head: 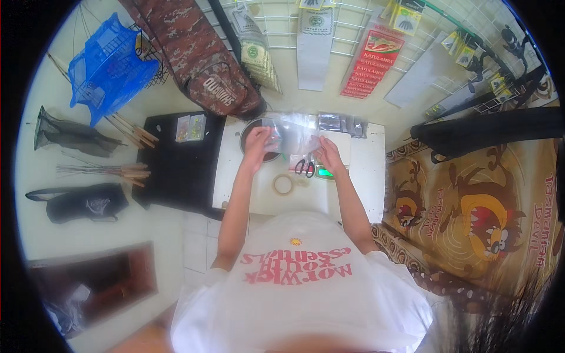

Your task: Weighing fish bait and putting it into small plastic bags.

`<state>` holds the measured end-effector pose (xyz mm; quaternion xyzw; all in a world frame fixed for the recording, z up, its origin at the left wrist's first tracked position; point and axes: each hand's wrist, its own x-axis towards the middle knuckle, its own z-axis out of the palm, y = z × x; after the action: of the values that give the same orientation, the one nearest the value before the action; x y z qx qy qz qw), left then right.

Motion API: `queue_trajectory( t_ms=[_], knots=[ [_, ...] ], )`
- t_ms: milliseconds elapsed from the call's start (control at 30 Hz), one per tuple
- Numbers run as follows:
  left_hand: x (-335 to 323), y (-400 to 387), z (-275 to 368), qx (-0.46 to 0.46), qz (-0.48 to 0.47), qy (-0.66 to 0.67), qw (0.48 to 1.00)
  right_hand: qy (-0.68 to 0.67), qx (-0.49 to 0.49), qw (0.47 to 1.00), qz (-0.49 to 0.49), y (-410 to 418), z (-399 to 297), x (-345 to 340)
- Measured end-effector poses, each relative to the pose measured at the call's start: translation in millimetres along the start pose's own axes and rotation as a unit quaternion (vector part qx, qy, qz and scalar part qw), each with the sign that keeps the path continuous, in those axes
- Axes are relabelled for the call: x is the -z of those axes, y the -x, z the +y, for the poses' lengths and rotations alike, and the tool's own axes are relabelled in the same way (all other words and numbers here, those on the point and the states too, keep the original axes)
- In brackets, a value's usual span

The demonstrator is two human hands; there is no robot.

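Observation:
A clear plastic bag (293,134) is stretched between my two hands above a white table (256,194). My left hand (257,143) grips its left end, over a round pan (249,132) with dark contents. My right hand (329,152) pinches the right end, near a digital scale (325,173) with a lit green display. Below the bag lie black-handled scissors (304,167) on a small packet, and a roll of tape (283,184) is nearer to me. Small dark packets (342,125) are lined up at the table's back edge.
On a black surface (176,172) at the left sit small boxes of lures (190,128). A camouflage rod bag (212,75) leans at the back left. Red packets (373,61) hang from a wire grid (344,26). A patterned cloth (441,189) covers the right side.

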<state>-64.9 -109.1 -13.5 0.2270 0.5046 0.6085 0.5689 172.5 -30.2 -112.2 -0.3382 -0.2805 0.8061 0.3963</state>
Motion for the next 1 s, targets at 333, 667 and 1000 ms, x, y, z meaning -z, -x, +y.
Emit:
queue_trajectory(
  t_ms=[333,667,1000],
  knots=[
    [62.0,-3.0,-18.3,-0.048,0.123,0.031,0.991,0.004,-0.051,0.994,-0.100,14.8,13.5,-40.2],
    [112.7,12.1,-51.2,-0.395,0.350,-0.495,0.691,0.270,-0.082,0.959,-0.016,-1.4,40.0,-92.9],
    [68.3,22.9,-23.7,-0.229,0.185,-0.368,0.882,0.398,0.071,0.905,-0.132,-21.3,68.1,-154.4]
  ],
)
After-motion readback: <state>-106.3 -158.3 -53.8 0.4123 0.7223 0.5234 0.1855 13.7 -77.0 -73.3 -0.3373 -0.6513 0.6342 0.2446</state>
